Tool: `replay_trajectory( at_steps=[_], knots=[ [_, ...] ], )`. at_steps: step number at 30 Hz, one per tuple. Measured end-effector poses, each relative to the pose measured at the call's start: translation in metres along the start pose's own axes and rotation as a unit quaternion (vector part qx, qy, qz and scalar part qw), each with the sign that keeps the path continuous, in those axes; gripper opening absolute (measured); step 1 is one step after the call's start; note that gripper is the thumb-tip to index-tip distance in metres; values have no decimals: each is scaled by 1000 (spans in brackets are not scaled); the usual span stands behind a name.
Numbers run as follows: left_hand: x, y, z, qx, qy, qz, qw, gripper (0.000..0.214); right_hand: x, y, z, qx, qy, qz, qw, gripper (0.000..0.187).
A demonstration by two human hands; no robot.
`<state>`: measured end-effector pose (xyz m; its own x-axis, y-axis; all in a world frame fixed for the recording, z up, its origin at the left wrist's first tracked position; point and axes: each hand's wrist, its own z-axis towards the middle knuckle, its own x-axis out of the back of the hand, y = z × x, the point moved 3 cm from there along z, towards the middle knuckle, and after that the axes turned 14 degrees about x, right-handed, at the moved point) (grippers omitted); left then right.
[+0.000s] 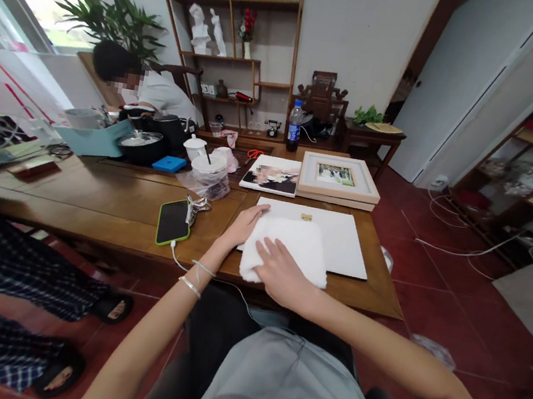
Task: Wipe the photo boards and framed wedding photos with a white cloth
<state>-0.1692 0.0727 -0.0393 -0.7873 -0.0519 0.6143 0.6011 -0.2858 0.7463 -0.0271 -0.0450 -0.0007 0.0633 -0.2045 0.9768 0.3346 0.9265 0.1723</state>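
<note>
A folded, fluffy white towel (312, 254) lies across the near left part of a flat white board (347, 246). A small brass-coloured fitting (306, 217) sits on the board near its far edge. My right hand (280, 270) rests on top of the towel, fingers spread over it. Along the board's left edge lies my left hand (246, 223), its fingers stretched out flat and touching the board beside the towel. Part of the board is hidden beneath the towel.
Behind the board lie a photo panel (270, 174) and a framed picture (341, 177). A charging phone (174, 222), a plastic-wrapped cup (210, 174) and a blue box (169, 164) stand to the left. A bottle (295, 126) stands behind. Another person (172, 93) bends over at the far left.
</note>
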Motion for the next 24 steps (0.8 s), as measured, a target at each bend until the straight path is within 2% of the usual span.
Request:
replay_trajectory(
  at_steps=[2, 5, 9, 12, 17, 21, 24],
  knots=[
    [-1, 1, -2, -14, -6, 6, 1000, 42, 5, 1, -15, 48, 3, 31, 998, 27],
    [-4, 0, -2, -26, -18, 25, 999, 41, 13, 18, -39, 62, 4, 96, 993, 32],
    [-6, 1, -1, -29, -25, 49, 998, 39, 17, 43, -63, 0, -10, 149, 989, 34],
    [-6, 1, -1, -30, -29, 54, 998, 39, 12, 64, -69, -77, -19, 137, 987, 34],
    [-6, 0, 0, -27, -29, 55, 998, 38, 0, 108, -51, -173, -22, 96, 980, 36],
    [-6, -1, 1, -32, -31, 56, 997, 38, -8, 130, -22, -182, -11, 82, 980, 36],
    [-6, 0, 1, -33, -32, 52, 998, 39, -14, 131, -4, -184, -11, 64, 981, 41]
  ],
)
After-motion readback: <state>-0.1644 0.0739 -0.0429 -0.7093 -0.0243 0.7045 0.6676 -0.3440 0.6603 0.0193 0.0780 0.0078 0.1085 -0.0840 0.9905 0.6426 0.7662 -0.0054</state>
